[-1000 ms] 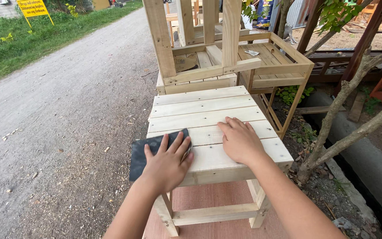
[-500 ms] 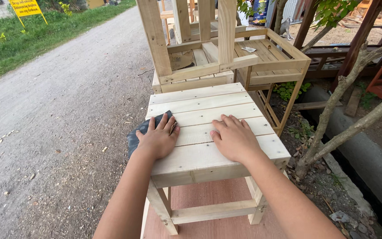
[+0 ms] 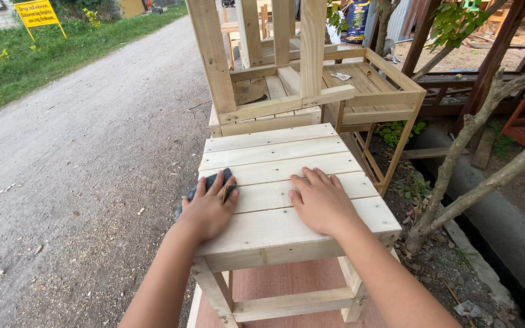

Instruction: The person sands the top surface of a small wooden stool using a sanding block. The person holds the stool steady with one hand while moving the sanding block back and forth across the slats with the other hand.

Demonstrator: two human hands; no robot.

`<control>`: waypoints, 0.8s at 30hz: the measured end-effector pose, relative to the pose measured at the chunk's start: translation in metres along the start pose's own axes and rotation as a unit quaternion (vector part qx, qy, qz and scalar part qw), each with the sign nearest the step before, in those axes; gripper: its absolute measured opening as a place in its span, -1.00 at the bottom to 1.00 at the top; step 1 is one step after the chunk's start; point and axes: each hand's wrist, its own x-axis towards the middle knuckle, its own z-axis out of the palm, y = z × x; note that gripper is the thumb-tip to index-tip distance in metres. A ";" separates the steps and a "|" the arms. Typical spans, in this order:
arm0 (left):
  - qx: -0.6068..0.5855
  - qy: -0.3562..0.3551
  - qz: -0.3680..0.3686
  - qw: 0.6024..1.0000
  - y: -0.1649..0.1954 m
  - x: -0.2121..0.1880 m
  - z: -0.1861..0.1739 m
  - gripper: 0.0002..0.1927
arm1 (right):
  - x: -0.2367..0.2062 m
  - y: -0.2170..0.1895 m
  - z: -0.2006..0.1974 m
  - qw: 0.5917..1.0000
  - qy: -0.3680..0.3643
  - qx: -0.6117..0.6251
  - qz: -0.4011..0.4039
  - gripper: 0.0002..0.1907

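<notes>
A pale wooden slatted table (image 3: 287,152) stands in front of me. My left hand (image 3: 208,209) presses a dark sheet of sandpaper (image 3: 212,181) against the table's left edge, fingers folded over it. My right hand (image 3: 320,200) lies flat on the top's slats, palm down and fingers apart, holding nothing. Most of the sandpaper is hidden under my left hand.
Just beyond the table stand an upturned wooden frame (image 3: 262,73) and a wooden crate-like stand (image 3: 372,91). A gravel road (image 3: 86,158) runs on the left, with grass and a yellow sign (image 3: 39,13) beyond. Tree branches (image 3: 487,146) and a concrete ditch lie to the right.
My left hand has slid the sandpaper forward along the table's left edge and then a little back, folding more of it under the hand. My right hand stays flat on the top.
</notes>
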 end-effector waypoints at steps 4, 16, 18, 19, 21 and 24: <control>0.009 0.025 -0.014 1.000 0.001 0.009 0.003 -0.34 | 0.000 -0.001 -0.004 1.000 -0.017 -0.008 0.011 -0.44; -0.005 0.013 0.016 1.000 -0.018 -0.033 0.023 -0.33 | 0.000 -0.002 -0.003 1.000 -0.022 -0.016 0.006 -0.44; -0.025 0.024 0.005 0.999 -0.020 0.000 0.022 -0.32 | 0.001 -0.002 -0.002 1.000 -0.021 -0.009 0.010 -0.44; -0.026 0.029 0.000 0.999 -0.021 0.017 0.019 -0.32 | 0.002 -0.001 -0.002 1.000 -0.020 -0.005 0.012 -0.44; -0.025 0.032 -0.015 0.999 -0.023 0.034 0.018 -0.32 | 0.002 -0.001 -0.001 1.000 -0.018 -0.002 0.011 -0.45; 0.027 0.109 0.055 0.992 -0.023 0.019 0.023 -0.32 | 0.000 0.000 -0.001 1.000 -0.009 -0.008 0.000 -0.44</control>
